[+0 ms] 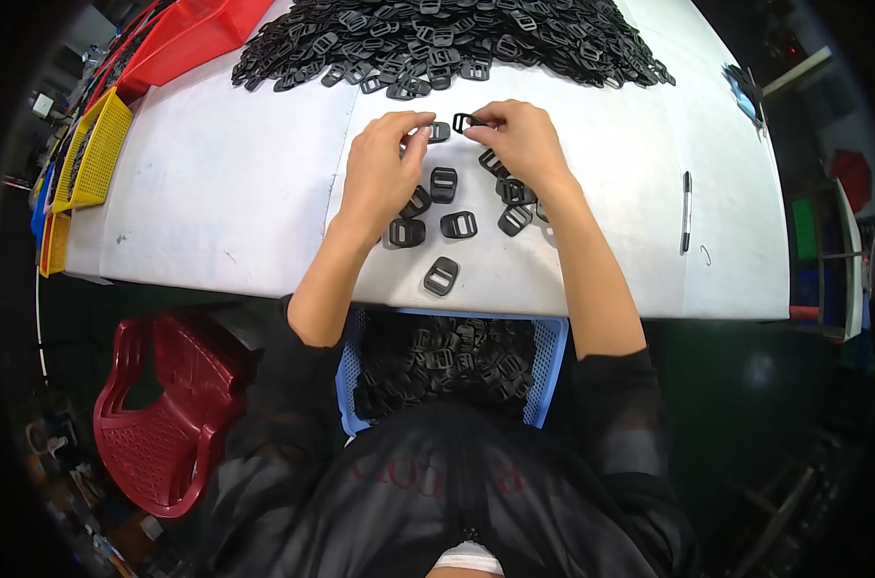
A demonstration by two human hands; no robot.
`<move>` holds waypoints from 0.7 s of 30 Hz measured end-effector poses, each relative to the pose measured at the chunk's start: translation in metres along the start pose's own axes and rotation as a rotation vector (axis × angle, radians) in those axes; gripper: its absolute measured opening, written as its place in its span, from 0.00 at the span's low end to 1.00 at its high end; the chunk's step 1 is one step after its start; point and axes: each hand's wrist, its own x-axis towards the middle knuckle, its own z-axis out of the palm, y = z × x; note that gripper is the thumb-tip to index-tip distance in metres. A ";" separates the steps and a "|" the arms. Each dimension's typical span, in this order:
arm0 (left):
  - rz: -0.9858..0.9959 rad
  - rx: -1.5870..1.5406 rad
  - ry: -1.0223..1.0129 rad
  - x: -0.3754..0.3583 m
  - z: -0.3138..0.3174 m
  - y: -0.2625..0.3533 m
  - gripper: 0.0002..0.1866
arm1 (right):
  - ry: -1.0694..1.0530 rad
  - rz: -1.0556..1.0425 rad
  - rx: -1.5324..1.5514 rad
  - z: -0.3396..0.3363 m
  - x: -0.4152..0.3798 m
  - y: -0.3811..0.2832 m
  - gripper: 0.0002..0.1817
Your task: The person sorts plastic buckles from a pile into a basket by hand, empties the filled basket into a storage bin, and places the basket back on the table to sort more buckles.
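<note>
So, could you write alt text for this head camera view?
Two bare hands, left hand and right hand, each pinch a small black buckle over a white table, with loose buckles below them and a big pile beyond.

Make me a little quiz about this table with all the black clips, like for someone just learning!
1. True or false: the right hand pinches a small black clip in its fingertips.
2. What colour is the basket of clips on the person's lap? A red, B blue, C green.
3. Fill in: the big pile of clips lies at the table's ___ edge.

Key:
1. True; the left hand holds another clip beside it.
2. B.
3. Far; the loose clips lie nearer, under the hands, on the white table.
</note>
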 end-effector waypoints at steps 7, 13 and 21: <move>-0.209 -0.644 -0.128 -0.022 -0.003 0.026 0.15 | -0.117 0.233 0.484 -0.021 -0.047 -0.044 0.16; -0.312 -0.885 0.026 -0.025 0.006 0.032 0.12 | -0.033 0.178 0.376 -0.023 -0.067 -0.068 0.16; -0.176 -0.507 0.156 -0.002 0.025 0.017 0.22 | -0.056 0.200 0.353 -0.024 -0.031 -0.023 0.12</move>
